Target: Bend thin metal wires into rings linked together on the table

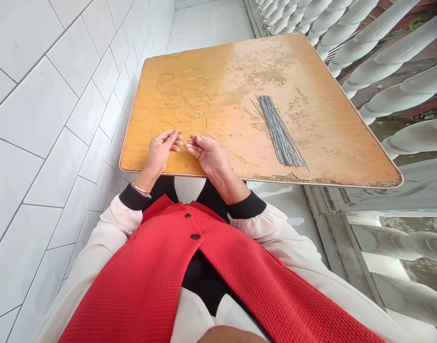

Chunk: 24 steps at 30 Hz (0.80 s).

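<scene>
We pinch a wire between our left hand and right hand, with rings left on the table and a wire bundle right.

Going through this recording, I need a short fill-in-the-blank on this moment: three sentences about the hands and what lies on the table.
1. The left hand and right hand pinch a thin piece of ____ between their fingertips.
2. A thin silver bangle circles the person's ____ wrist.
3. A bundle of straight grey wires lies on the worn orange wooden tabletop, to the ____ of the loose thin wire rings.

Missing words: wire; left; right.
</scene>
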Tool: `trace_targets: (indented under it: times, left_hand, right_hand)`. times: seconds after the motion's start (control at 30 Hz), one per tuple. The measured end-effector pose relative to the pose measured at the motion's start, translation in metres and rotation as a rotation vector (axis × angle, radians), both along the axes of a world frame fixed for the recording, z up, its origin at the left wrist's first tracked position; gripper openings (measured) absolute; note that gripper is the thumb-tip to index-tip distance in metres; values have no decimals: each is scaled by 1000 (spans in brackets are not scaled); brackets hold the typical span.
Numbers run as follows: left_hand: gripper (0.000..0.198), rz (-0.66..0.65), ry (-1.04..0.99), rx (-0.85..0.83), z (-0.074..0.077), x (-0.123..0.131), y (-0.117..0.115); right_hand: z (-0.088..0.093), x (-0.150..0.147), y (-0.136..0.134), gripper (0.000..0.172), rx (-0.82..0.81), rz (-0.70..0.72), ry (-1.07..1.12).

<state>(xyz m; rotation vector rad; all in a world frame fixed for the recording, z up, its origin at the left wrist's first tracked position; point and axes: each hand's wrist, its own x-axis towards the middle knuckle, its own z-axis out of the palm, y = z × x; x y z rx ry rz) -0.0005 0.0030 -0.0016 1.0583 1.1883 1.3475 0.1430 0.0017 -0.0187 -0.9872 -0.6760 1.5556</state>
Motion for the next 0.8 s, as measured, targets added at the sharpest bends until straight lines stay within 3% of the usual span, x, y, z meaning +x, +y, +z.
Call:
trace_targets:
  times: [0.2, 0.6, 0.8]
  left_hand:
    - [10, 47, 6, 40, 3, -5, 8]
    - [10, -28, -37, -84, 0, 1, 0]
    - [11, -36, -28, -100, 2, -6, 2]
  right_hand:
    - [8, 8, -3, 12, -24, 145, -51]
    - [-2, -1, 0, 7, 130, 49, -111]
    - [-1, 6, -1, 12, 154, 87, -183]
